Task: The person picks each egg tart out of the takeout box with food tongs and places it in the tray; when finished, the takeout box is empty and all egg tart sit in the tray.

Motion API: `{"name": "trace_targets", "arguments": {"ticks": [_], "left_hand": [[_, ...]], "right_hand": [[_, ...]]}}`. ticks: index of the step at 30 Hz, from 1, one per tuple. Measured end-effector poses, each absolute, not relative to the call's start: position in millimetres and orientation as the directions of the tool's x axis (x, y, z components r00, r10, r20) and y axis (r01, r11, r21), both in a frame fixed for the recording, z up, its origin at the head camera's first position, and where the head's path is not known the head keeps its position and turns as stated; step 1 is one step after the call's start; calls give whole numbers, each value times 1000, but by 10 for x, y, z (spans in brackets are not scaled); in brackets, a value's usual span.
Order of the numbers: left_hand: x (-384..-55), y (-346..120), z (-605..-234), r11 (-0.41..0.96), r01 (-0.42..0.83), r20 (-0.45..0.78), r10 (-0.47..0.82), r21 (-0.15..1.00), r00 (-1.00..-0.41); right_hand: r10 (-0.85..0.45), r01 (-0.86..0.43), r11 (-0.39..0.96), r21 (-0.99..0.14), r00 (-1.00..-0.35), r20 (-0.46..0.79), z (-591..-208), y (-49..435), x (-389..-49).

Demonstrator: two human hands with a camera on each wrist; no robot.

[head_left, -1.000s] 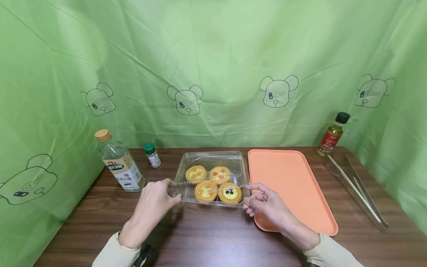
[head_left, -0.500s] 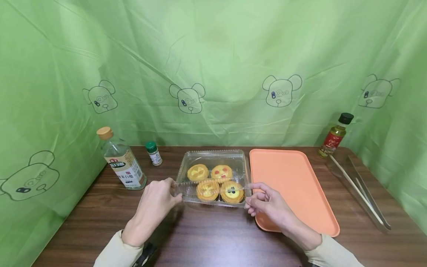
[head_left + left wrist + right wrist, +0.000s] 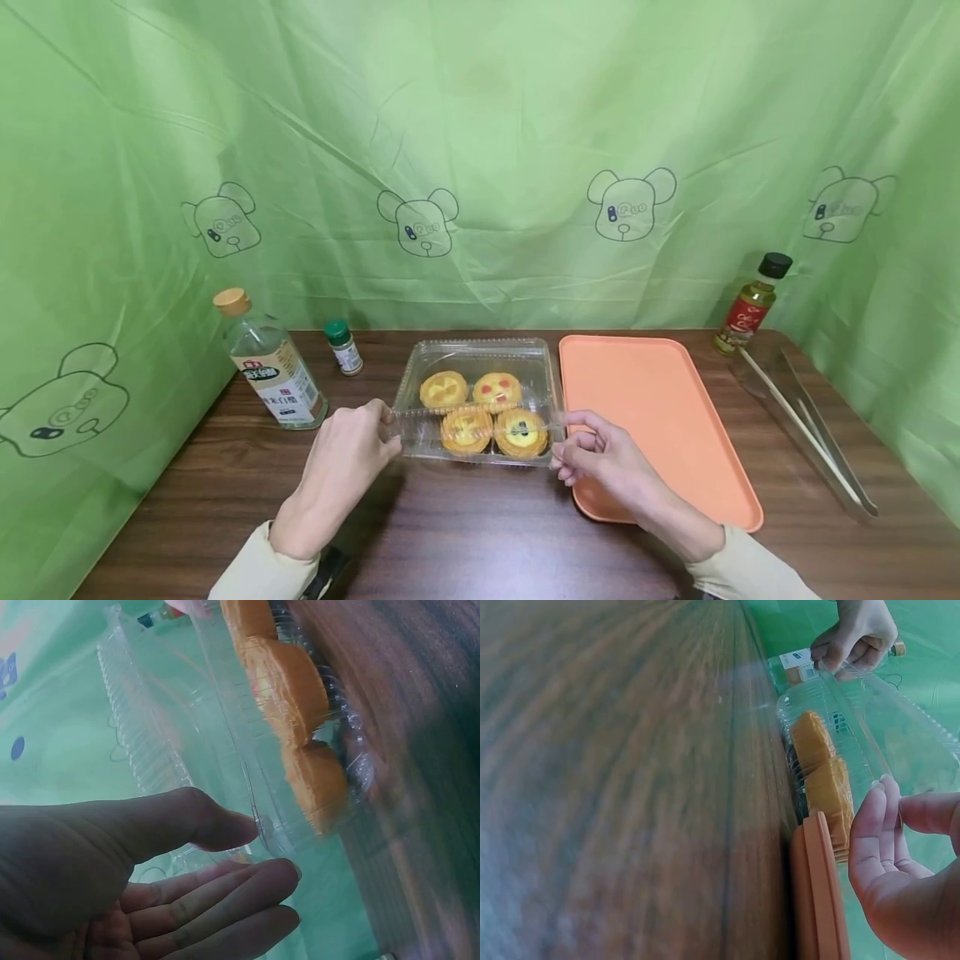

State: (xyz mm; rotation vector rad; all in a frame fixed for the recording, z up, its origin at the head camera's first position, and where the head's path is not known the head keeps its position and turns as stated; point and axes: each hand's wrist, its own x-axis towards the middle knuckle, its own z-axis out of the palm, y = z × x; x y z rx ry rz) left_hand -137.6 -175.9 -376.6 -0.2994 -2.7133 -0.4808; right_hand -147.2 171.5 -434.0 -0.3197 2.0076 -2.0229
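Opens in front, across the surface (image 3: 480, 533) between sleeves (image 3: 262, 567); narrows at right, with orange tray (image 3: 630, 392) just beside transparent container (image 3: 480, 354); passes left between container and green-capped shaker (image 3: 345, 350); stops behind at green curtain (image 3: 510, 125).

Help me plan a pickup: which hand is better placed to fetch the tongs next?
Probably the right hand: it pinches the clear clamshell box near its right front corner, and the tongs lie on that side, beyond the orange tray. The left hand holds the left front corner, farther away.
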Motion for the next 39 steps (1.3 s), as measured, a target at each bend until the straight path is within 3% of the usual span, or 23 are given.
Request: {"name": "trace_targets", "arguments": {"ticks": [7,19,25,29,39], "left_hand": [[-1347,-1779,-3734,918,277,446,129,283,-885],[-1434,-1840,-3575,864,416,699,111,283,-706],[-1575,-1832,-3456,839,477,764,122,262,-633],[-1693,-1805,-3352,837,470,764,104,278,-637],[-1930,-1758,-3106,817,434,690,61,381,-721]], "right_hand": [[-349,52,-10,-999,-936,-45,-4337,1712,-1468],[-352,49,36,-998,-934,-59,-4304,1717,-1479],[-357,50,82,-995,-931,-76,-4258,1738,-1483],[-354,77,76,-994,-930,-99,-4241,1738,-1483],[-387,104,71,-992,-914,-123,-4239,1852,-1460]]}}
